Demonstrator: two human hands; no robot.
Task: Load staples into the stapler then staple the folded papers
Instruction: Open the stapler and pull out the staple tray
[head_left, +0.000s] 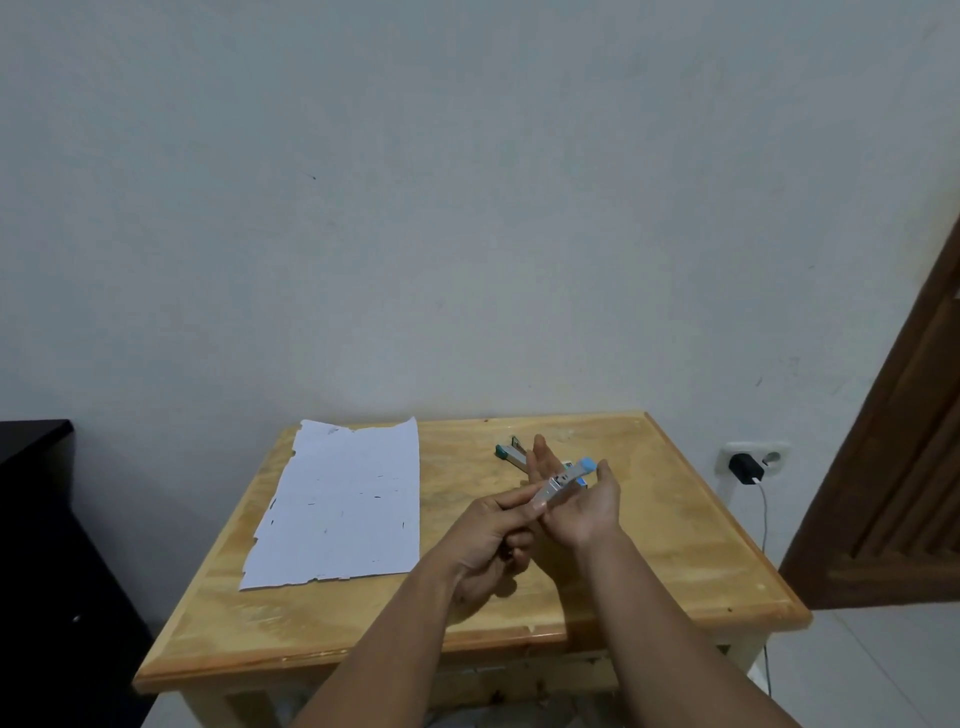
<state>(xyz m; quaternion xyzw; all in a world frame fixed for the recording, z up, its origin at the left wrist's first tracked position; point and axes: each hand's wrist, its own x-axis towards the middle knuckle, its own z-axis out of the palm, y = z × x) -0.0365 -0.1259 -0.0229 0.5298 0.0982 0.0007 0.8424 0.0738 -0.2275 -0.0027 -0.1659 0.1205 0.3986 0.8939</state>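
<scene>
I have both hands up over the table (675, 545), working close together. My left hand (493, 535) has its fingers curled and its fingertips pinch the near end of a small grey staple box (558, 480) with a blue far end. My right hand (582, 506) lies palm up with the fingers straight, cupped just under and beyond the box, so it carries rather than grips. The stapler (511, 452) lies on the table beyond my right fingertips, partly hidden by them; I cannot tell whether its magazine is open. The papers (343, 504) lie flat well off to the left of my left hand.

I judge the step in hand to be getting a strip of staples out of the box, with loading not yet begun. To do it well I would keep the right palm level under the box mouth so anything that slides out lands in the hand and not on the wood. I would tip the box gently with the left fingers, not shake it, since a strip breaks into short pieces easily. Whether any staples already show at the box, I cannot make out; it is too small. Once a strip is free, I would hold it by its sides, legs down, ready for the channel beyond my fingers.
</scene>
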